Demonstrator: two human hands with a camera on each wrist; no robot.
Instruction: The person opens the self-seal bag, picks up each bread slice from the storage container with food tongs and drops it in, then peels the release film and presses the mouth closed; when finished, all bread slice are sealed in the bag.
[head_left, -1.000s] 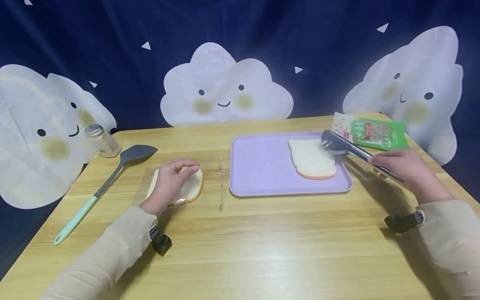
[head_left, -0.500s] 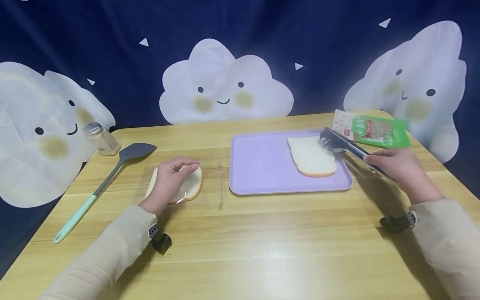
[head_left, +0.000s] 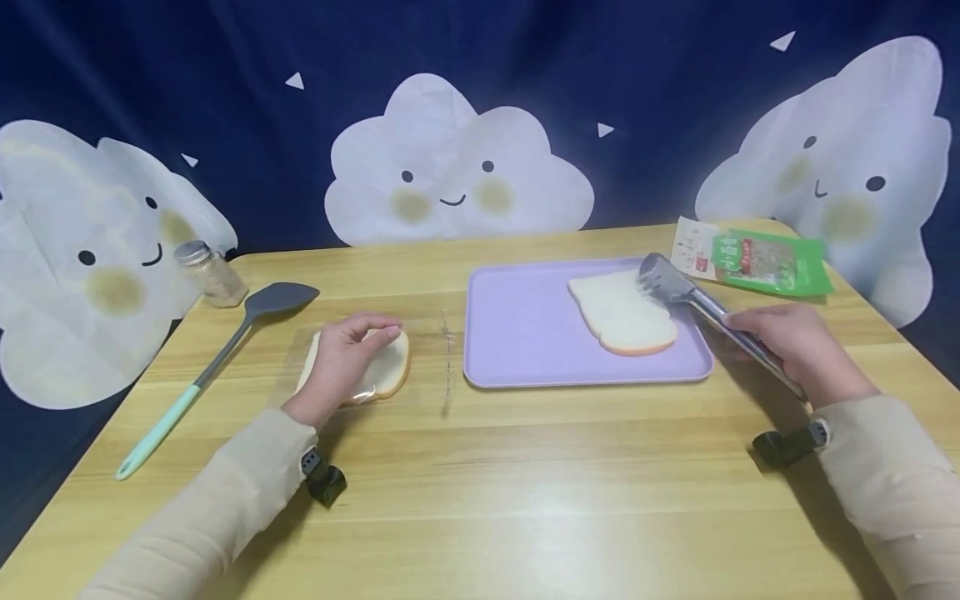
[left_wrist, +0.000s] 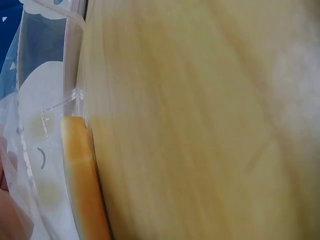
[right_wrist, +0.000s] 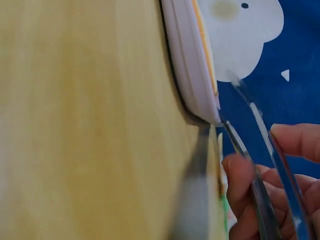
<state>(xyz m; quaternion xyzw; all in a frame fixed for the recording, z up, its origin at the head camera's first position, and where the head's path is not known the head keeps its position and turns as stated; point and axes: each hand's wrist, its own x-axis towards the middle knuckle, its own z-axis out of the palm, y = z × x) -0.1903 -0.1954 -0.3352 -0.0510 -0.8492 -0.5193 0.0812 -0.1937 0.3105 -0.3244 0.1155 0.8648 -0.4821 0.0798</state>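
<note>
Head view: two white, tan-crusted bread slices lie on one wooden table (head_left: 525,483). The left slice (head_left: 390,367) is in a clear plastic bag (head_left: 426,358), pinched between the left hand's (head_left: 343,362) closed thumb and fingertips. The other slice (head_left: 615,310) is on one lilac rectangular plastic tray (head_left: 525,333), toward its right rim. The right hand (head_left: 798,346) curls round one pair of silver metal tongs (head_left: 750,350), heads over that slice's far corner; I cannot tell if they touch. One grey-headed, mint-handled spatula (head_left: 161,429) and one lidded jar (head_left: 213,275) lie left. A narrow gap parts bag and tray; broad wood stretches between the forearms.

Left wrist view: film rises beside one crust edge; wood runs widely alongside.

Right wrist view: two tong arms stand apart within the fingers, near one tray corner.
</note>
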